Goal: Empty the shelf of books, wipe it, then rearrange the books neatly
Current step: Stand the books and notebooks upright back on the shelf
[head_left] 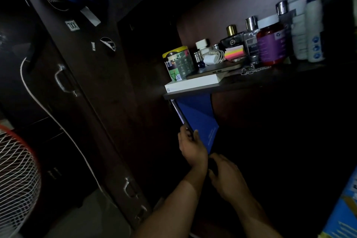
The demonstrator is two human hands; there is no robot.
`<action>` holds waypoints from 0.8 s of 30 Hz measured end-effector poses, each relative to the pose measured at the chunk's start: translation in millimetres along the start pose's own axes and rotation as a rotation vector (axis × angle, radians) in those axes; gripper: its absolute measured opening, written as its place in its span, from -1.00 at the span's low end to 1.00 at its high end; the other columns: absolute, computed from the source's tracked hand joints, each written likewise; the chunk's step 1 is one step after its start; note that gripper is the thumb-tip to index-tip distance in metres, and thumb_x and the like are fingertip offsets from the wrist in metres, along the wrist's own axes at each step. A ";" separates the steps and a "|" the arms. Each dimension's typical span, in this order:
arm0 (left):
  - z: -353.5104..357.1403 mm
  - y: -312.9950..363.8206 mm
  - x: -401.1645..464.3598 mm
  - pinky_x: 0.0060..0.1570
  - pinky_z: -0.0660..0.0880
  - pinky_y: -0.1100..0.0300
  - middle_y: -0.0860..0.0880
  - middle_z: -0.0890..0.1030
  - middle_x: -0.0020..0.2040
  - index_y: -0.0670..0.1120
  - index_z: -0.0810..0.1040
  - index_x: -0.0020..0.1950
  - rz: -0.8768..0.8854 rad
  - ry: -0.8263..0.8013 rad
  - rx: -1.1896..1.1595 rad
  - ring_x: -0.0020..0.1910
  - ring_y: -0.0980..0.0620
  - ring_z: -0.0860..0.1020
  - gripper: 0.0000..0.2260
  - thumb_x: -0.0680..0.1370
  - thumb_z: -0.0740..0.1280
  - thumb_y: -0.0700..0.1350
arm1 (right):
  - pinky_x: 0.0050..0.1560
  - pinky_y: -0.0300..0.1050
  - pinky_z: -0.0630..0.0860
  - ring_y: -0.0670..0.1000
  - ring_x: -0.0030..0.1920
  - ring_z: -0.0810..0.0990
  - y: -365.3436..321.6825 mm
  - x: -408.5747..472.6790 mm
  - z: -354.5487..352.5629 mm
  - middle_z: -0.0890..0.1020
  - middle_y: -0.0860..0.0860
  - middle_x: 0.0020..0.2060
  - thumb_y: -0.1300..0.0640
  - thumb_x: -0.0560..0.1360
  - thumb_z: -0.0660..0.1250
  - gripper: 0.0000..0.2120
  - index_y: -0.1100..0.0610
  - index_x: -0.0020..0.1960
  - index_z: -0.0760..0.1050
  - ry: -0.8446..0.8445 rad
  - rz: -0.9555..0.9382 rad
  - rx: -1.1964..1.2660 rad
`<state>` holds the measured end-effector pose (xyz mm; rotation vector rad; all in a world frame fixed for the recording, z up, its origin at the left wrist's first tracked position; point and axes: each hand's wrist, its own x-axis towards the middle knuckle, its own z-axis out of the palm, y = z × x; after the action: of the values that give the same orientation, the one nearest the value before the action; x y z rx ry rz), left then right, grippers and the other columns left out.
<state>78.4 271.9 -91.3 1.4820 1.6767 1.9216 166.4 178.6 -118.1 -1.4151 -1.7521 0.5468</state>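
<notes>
Dim cupboard shelf [251,83] at upper right carries bottles [270,44]. Below it, mid-frame, the left hand [191,147] grips a tilted blue book [199,116] with curled fingers; the right hand [226,176] hovers beside, fingers relaxed.

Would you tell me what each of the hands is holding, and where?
The left hand grips the blue book at its lower spine edge. The right hand is too dark to tell.

Cupboard sticker [72,25] reads "TXX"; others illegible.
</notes>
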 end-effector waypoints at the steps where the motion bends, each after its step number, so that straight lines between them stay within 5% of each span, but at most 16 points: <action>1: -0.3 1.1 -1.4 -0.14 0.48 0.15 0.07 0.54 -0.06 0.09 0.49 0.24 -0.004 0.025 0.011 -0.11 0.06 0.56 -0.72 0.57 0.43 -0.11 | 0.12 -0.03 0.51 0.00 0.08 0.58 -0.1 -0.4 -0.8 0.57 -0.03 0.08 0.20 0.55 0.28 -0.79 -0.01 0.14 0.49 0.006 0.003 0.006; 7: -7.0 0.8 8.4 -0.11 0.58 -0.01 0.10 0.53 -0.17 0.17 0.34 0.01 -0.036 0.041 0.100 -0.18 0.09 0.59 -0.71 0.55 0.45 -0.08 | 0.31 -0.10 0.43 0.01 0.29 0.51 0.4 0.4 -0.6 0.51 -0.01 0.32 0.21 0.59 0.26 -0.58 0.02 0.43 0.39 0.024 0.028 0.021; 11: -6.1 -2.4 7.7 -0.09 0.61 -0.15 0.11 0.52 -0.13 0.21 0.32 0.03 -0.056 -0.003 0.087 -0.17 0.02 0.63 -0.71 0.55 0.41 -0.07 | 0.38 -0.10 0.39 0.00 0.37 0.46 1.0 0.8 1.0 0.47 -0.01 0.40 0.23 0.60 0.23 -0.51 0.03 0.51 0.32 0.033 0.039 0.046; 17: -29.6 12.2 -22.2 -0.02 0.58 0.02 0.02 0.51 0.03 0.12 0.38 0.11 -0.030 -0.091 0.010 -0.10 0.07 0.59 -0.76 0.56 0.41 -0.05 | 0.34 -0.15 0.35 0.03 0.39 0.42 -8.5 -10.1 -8.5 0.40 0.03 0.44 0.29 0.60 0.21 -0.48 0.06 0.53 0.28 0.107 0.050 0.125; 20: -40.8 24.7 -58.8 0.03 0.60 -0.01 -0.01 0.64 -0.01 0.12 0.47 0.06 -0.136 -0.406 -0.097 -0.05 -0.03 0.65 -0.86 0.56 0.35 0.11 | 0.29 -0.16 0.40 0.05 0.31 0.48 -22.1 -38.3 -23.0 0.43 0.06 0.33 0.30 0.57 0.22 -0.51 0.07 0.48 0.33 0.222 0.084 0.225; 24: -48.5 83.8 -112.9 -0.08 0.52 0.37 0.08 0.68 -0.07 0.08 0.59 0.00 -0.375 -0.897 -0.262 -0.07 0.17 0.66 -0.77 0.71 0.17 0.05 | 0.32 -0.21 0.39 0.09 0.26 0.51 -36.1 -89.6 -61.6 0.44 0.07 0.23 0.33 0.55 0.22 -0.50 0.13 0.48 0.34 0.378 0.144 0.182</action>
<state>133.0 134.4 -76.0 1.4547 1.1167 0.9813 198.5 74.4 -83.0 -1.4161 -1.2779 0.4661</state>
